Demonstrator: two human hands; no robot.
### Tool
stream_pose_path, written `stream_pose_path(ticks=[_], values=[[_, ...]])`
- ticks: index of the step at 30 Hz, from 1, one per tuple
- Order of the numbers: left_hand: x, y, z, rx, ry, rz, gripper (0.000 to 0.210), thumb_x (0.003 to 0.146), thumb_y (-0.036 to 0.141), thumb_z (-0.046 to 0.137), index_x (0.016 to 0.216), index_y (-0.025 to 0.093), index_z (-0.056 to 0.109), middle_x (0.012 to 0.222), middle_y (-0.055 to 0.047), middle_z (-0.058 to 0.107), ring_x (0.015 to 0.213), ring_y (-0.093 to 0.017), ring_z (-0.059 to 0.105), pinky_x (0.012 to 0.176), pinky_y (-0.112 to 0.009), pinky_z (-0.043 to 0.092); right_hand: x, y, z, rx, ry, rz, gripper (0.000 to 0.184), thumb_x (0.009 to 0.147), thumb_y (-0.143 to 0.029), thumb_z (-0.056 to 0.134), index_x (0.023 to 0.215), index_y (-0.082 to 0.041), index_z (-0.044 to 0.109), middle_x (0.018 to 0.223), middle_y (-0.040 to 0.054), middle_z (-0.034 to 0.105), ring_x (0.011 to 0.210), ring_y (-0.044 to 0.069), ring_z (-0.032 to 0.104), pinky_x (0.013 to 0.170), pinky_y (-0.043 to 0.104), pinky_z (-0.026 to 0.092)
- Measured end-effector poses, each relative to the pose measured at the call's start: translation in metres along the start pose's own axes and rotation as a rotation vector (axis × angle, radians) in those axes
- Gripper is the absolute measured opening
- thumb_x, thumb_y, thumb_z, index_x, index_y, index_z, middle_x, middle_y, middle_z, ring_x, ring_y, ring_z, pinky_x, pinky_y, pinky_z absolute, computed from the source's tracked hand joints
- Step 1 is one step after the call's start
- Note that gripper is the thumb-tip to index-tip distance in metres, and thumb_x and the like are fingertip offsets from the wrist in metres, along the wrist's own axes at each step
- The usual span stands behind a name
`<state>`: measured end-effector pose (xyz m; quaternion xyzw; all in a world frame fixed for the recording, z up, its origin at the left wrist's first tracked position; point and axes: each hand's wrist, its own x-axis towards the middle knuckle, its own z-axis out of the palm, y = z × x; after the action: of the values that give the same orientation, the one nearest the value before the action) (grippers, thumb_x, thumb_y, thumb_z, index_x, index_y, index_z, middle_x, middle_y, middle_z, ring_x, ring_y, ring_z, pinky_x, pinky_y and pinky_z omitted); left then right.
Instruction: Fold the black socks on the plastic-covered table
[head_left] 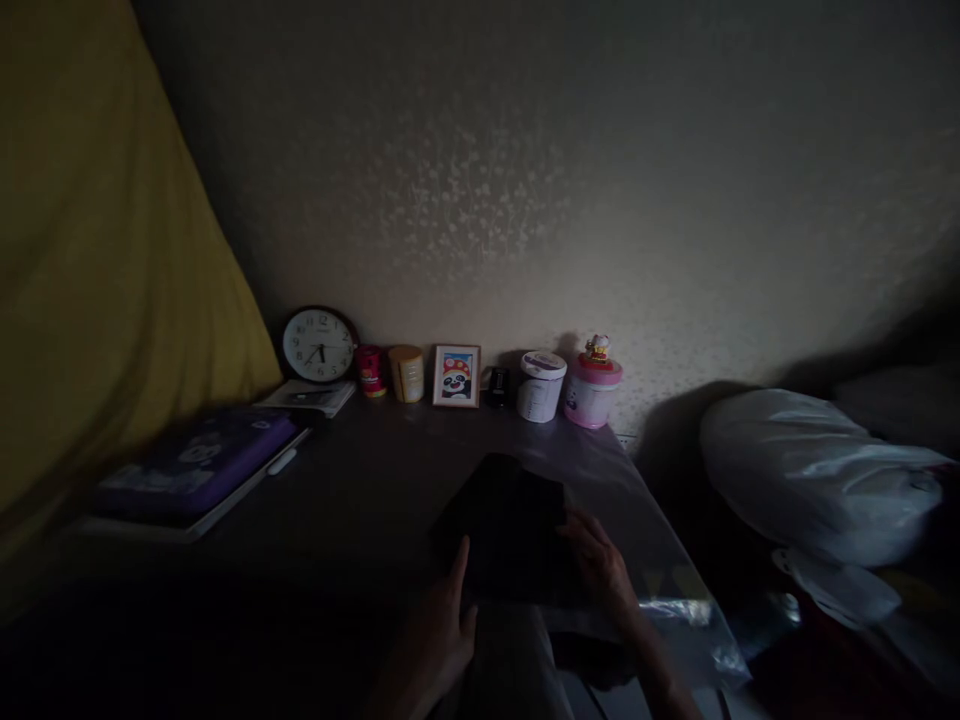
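Note:
A black, soft-looking piece of folded fabric (pixel 504 520) is spread between my hands above the front of the table; the dimness hides its exact kind. My right hand (pixel 600 565) pinches its right edge, fingers bent around the border. At the lower left edge is my left hand (pixel 442 630), one finger pointing up along the black fabric and the thumb lower down. The rest of that hand's fingers are lost in shadow or behind the fabric.
Along the wall stand a round clock (pixel 320 345), a red can (pixel 370 372), a yellow canister (pixel 407 374), a framed panda picture (pixel 457 377) and two tubs (pixel 541 388). A purple case (pixel 199 465) lies left. White bags (pixel 810 480) sit right, beyond the table edge.

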<state>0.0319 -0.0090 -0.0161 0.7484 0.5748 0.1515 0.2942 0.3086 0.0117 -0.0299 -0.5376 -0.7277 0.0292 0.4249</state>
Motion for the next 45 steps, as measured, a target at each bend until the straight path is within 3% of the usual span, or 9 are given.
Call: stream_pose_path(ticks=[9, 16, 23, 27, 32, 38, 45], values=[[0.0, 0.002, -0.002, 0.017, -0.016, -0.008, 0.077, 0.086, 0.026, 0.047, 0.149, 0.02, 0.001, 0.122, -0.008, 0.063, 0.098, -0.015, 0.064, 0.083, -0.02, 0.044, 0.044, -0.026, 0.002, 0.092, 0.015, -0.088, 0.018, 0.091, -0.026, 0.045, 0.098, -0.025, 0.062, 0.119, 0.0064, 0.062, 0.103, 0.019, 0.063, 0.084, 0.032, 0.052], [0.0, 0.0, 0.002, 0.07, -0.01, 0.014, 0.082, 0.084, 0.022, 0.047, 0.148, 0.019, -0.003, 0.126, -0.008, 0.061, 0.101, -0.017, 0.063, 0.087, -0.023, 0.044, 0.09, -0.051, 0.035, 0.132, -0.039, -0.176, 0.021, 0.094, -0.025, 0.038, 0.1, -0.024, 0.058, 0.108, 0.0072, 0.063, 0.101, 0.018, 0.061, 0.087, 0.034, 0.05], [-0.001, 0.003, -0.008, 0.071, -0.01, 0.048, 0.08, 0.081, 0.02, 0.045, 0.149, 0.014, 0.001, 0.137, -0.01, 0.052, 0.112, -0.018, 0.058, 0.092, -0.023, 0.041, 0.114, -0.068, 0.069, 0.011, -0.101, -0.229, 0.025, 0.093, -0.015, 0.036, 0.1, -0.022, 0.058, 0.096, 0.0061, 0.061, 0.088, 0.017, 0.06, 0.078, 0.028, 0.049], [0.001, -0.005, -0.002, 0.11, 0.027, 0.072, 0.074, 0.082, 0.023, 0.045, 0.148, 0.015, 0.011, 0.132, -0.013, 0.055, 0.106, -0.02, 0.061, 0.089, -0.027, 0.043, 0.118, -0.072, 0.088, -0.119, -0.181, -0.259, 0.026, 0.091, -0.009, 0.037, 0.1, -0.021, 0.059, 0.096, 0.0067, 0.061, 0.086, 0.017, 0.059, 0.076, 0.026, 0.048], [0.0, -0.004, -0.002, 0.172, -0.042, 0.023, 0.069, 0.087, 0.025, 0.049, 0.146, 0.021, 0.015, 0.124, -0.01, 0.06, 0.101, -0.02, 0.063, 0.086, -0.03, 0.047, 0.12, -0.073, 0.101, -0.241, -0.263, -0.298, 0.024, 0.091, -0.009, 0.041, 0.103, -0.021, 0.057, 0.098, 0.006, 0.062, 0.089, 0.017, 0.058, 0.076, 0.025, 0.047], [-0.004, -0.001, -0.006, 0.213, -0.042, -0.039, 0.038, 0.089, 0.037, 0.055, 0.122, 0.018, 0.051, 0.121, -0.008, 0.057, 0.1, -0.02, 0.06, 0.085, -0.041, 0.051, 0.123, -0.075, 0.1, -0.344, -0.336, -0.319, 0.02, 0.091, -0.012, 0.044, 0.101, -0.022, 0.059, 0.099, 0.0053, 0.061, 0.088, 0.016, 0.058, 0.073, 0.024, 0.048], [-0.003, -0.005, 0.0, 0.244, -0.008, -0.057, 0.035, 0.089, 0.035, 0.056, 0.119, 0.019, 0.053, 0.12, -0.006, 0.057, 0.102, -0.02, 0.059, 0.085, -0.041, 0.05, 0.126, -0.074, 0.1, -0.394, -0.369, -0.343, 0.022, 0.09, -0.01, 0.045, 0.093, -0.023, 0.063, 0.098, 0.0047, 0.059, 0.087, 0.014, 0.058, 0.071, 0.021, 0.048]])
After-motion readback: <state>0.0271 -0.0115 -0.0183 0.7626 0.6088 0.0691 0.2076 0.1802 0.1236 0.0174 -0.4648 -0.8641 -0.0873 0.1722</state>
